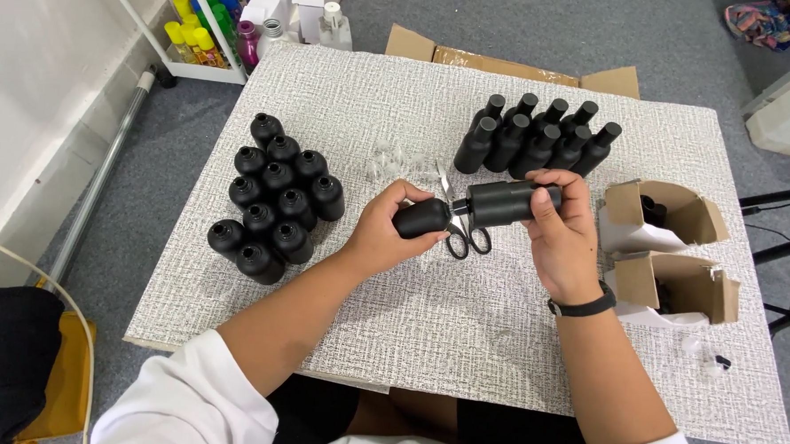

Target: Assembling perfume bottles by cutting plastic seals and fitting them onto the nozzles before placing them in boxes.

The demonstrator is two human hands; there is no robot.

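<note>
We keep our left hand gripping the black bottle, our right hand clasping the cap at three o'clock, axes aligned.

Bright, even overhead light fills the head view, washing the textured white table cover evenly, with only faint, soft shadows under the forearms and beside the black bottles at nine o'clock. The matte bottles show dull highlights and no hard glare. The white wall at ten o'clock is near overexposed. Focus is sharp at centre; wide-lens distortion bends table edges and the pole toward the corners.
</note>
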